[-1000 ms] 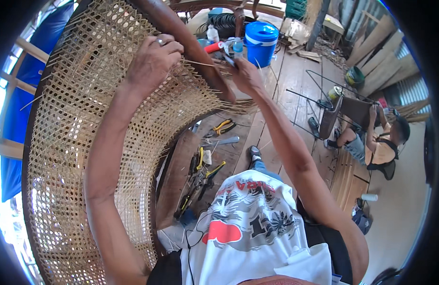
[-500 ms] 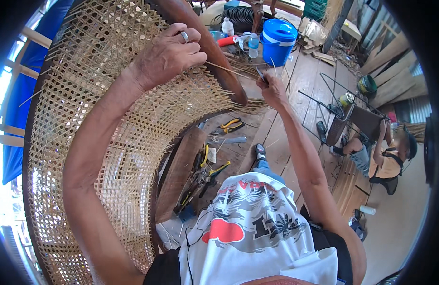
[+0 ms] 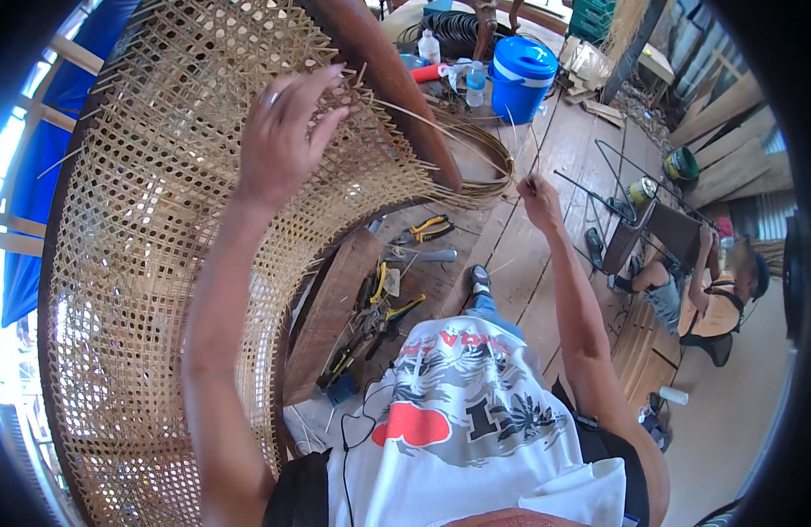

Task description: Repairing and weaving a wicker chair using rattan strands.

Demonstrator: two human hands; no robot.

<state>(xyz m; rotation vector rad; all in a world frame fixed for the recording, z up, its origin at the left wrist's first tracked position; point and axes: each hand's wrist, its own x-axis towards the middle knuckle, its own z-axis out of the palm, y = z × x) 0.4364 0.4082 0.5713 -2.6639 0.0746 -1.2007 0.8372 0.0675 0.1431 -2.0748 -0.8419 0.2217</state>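
A large woven cane panel (image 3: pixel 221 167) in a dark curved wooden frame (image 3: pixel 405 97) fills the left side. Over its upper part hovers my left hand (image 3: pixel 282 140), slightly blurred, with a ring and its fingers apart; no object shows in it. Loose cane ends poke out along the panel's edge by the wood. One pale cane strand (image 3: pixel 414 116) runs from there toward the right. My right hand (image 3: pixel 542 204) is off to the right over the floorboards, closed around a small dark tool whose kind I cannot make out. A thin sliver sticks up near it.
Yellow-handled pliers (image 3: pixel 430 230) and more hand tools (image 3: pixel 370 329) lie on the floor beside a wooden board (image 3: pixel 335 307). Behind are a coil of cane (image 3: pixel 502 171), a blue bucket (image 3: pixel 521 83) and bottles (image 3: pixel 475 86). Another person (image 3: pixel 713 299) sits at right beside a metal chair frame (image 3: pixel 616 189).
My left hand has moved left and down, its curled fingers now spread. My right hand has moved right and down, away from the wooden frame, still closed.
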